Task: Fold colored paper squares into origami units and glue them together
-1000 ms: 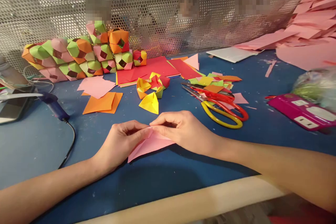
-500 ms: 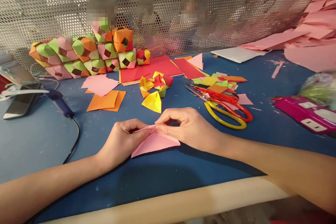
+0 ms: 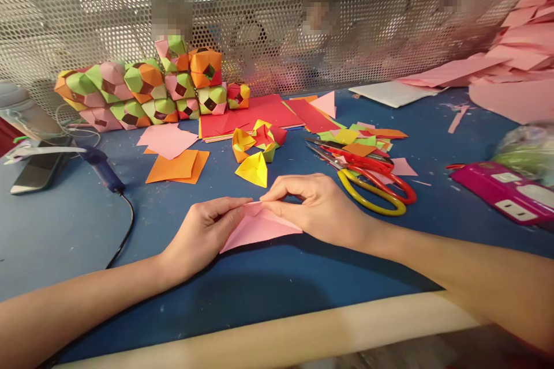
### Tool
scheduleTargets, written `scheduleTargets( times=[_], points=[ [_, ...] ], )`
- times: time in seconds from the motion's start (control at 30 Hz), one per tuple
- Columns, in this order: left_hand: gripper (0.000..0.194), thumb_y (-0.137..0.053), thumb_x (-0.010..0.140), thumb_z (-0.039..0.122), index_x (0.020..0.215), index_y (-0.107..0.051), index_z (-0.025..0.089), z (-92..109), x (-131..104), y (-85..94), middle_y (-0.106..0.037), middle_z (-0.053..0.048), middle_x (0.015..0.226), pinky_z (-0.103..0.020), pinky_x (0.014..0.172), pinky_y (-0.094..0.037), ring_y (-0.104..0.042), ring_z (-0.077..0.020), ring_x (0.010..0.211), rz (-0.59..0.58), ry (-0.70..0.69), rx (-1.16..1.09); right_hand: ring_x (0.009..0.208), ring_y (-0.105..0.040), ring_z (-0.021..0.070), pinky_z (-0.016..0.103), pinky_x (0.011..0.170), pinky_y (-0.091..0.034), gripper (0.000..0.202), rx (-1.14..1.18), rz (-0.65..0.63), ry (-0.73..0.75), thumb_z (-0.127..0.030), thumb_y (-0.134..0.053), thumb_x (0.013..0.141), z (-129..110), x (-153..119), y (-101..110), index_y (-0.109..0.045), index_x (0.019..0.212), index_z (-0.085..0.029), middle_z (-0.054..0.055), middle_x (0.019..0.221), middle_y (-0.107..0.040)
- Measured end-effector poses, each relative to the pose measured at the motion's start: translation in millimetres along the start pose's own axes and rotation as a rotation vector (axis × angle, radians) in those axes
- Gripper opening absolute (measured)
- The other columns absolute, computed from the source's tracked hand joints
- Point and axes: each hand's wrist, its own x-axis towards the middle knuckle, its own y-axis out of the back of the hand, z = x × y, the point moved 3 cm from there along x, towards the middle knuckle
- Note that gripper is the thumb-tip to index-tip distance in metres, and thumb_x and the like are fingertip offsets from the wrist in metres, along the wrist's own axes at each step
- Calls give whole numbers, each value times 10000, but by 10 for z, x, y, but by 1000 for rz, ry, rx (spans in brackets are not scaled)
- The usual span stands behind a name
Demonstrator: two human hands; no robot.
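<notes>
A pink sheet of paper [image 3: 262,228], folded along its far edge, is held just over the blue table. My left hand [image 3: 208,230] pinches its left side between thumb and fingers. With thumb and index finger, my right hand [image 3: 318,207] grips the top fold near the middle. Beyond my hands lies a yellow folded paper piece [image 3: 253,169], and behind it a joined ring of yellow, red and green folded pieces [image 3: 264,136]. Scissors with yellow and red handles [image 3: 367,190] rest to the right of these.
Folded paper balls [image 3: 142,83] are stacked against a perforated metal screen [image 3: 268,29]. Pink and orange squares [image 3: 177,164], red sheets [image 3: 255,110] and paper scraps [image 3: 363,137] lie around. A glue gun [image 3: 101,170] sits left; a magenta power strip [image 3: 506,190] sits right.
The fingers of my left hand have straightened along the paper's top edge. My right hand still pinches the fold. The view has shifted slightly.
</notes>
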Motion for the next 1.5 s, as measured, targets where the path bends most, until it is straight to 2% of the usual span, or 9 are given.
scheduleTargets(
  times=[0.2,0.33,0.43,0.63,0.77,0.9,1.13,1.33,1.5],
  points=[
    [313,-473,869,281,1121,-659,290,-87,-31,49,-659,48,1167,-295,1027,-354,-527,-205,1160,-8,76,-91,639,-607,111,202,568,-471,80,47,-36,-114,-165,-616,740,80,62,66,-696,732,-163,4,712,-687],
    [394,-412,819,165,1130,-641,240,-170,-1,11,-687,-16,1102,-385,984,-416,-584,-232,1080,-49,140,-462,651,-614,123,208,567,-471,99,89,-60,-161,-230,-634,742,143,81,83,-703,754,-160,17,729,-696],
    [352,-470,837,254,1161,-600,208,-141,15,-20,-660,-60,1160,-379,941,-459,-598,-240,1065,-66,136,-637,640,-607,127,217,553,-470,124,78,-54,-161,-262,-642,743,132,76,65,-705,759,-156,26,730,-696],
    [271,-536,848,363,1033,-698,249,9,-7,-13,-707,-16,1032,-264,835,-487,-627,-198,958,-58,-1,-51,628,-604,120,213,537,-464,97,26,-94,-106,-185,-614,755,14,37,29,-704,731,-160,14,715,-692],
    [265,-556,835,358,1031,-688,238,20,-10,-39,-721,-12,937,-228,683,-498,-641,-172,832,-57,-14,-39,630,-601,114,211,542,-459,115,-25,-91,-32,-121,-599,752,-43,17,18,-698,709,-162,8,699,-684],
    [182,-601,805,340,779,-711,198,-12,-7,-62,-706,-2,736,-201,569,-450,-611,-139,676,-46,-49,37,631,-597,100,204,574,-460,131,-41,-127,104,-83,-592,760,-104,-19,-26,-693,707,-148,11,689,-675],
    [131,-563,817,272,812,-669,194,44,-24,-87,-669,6,743,-210,574,-411,-560,-125,672,-92,-115,129,608,-592,86,192,571,-460,166,-98,-199,249,-96,-560,811,-152,-56,-26,-702,757,-163,1,680,-664],
    [151,-570,803,321,759,-591,178,8,41,-6,-606,9,704,-203,547,-393,-513,-110,633,80,-38,82,808,-643,149,249,718,-515,251,-100,-38,58,-248,-656,770,-99,-3,9,-651,1010,-175,43,936,-695],
    [137,-606,749,306,768,-546,185,-70,100,44,-541,30,668,-198,526,-391,-483,-99,591,168,37,-26,652,-593,113,226,623,-492,134,-114,30,-15,-198,-626,769,-38,14,-12,-623,902,-182,-10,742,-653]
  ],
)
